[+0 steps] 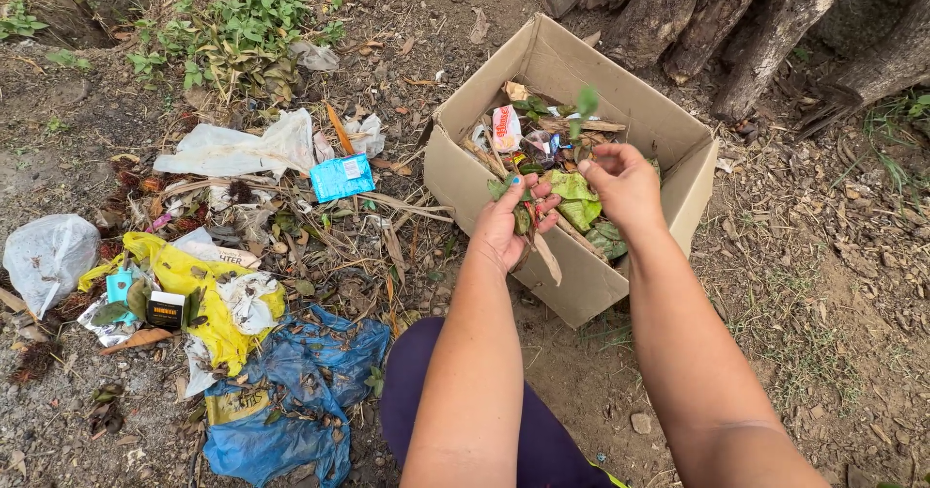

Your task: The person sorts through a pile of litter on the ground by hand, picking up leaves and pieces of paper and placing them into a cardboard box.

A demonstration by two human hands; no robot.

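An open cardboard box [463, 173] stands on the dirt, holding leaves, sticks and wrappers. My left hand [511, 225] hovers over the box's near edge, closed around a clump of dry leaves and sticks [539, 246] that hangs below it. Over the middle of the box, my right hand [625, 183] has its fingers loosely curled; whether anything is in them is unclear. A green leaf [587, 100] is in the air just above that hand, over the box.
Litter covers the ground at left: a blue plastic bag [291, 401], a yellow bag [199, 280], white bags [48, 256], a blue wrapper [341, 177]. Tree roots [736, 23] rise behind the box. Weeds [232, 33] grow at the upper left.
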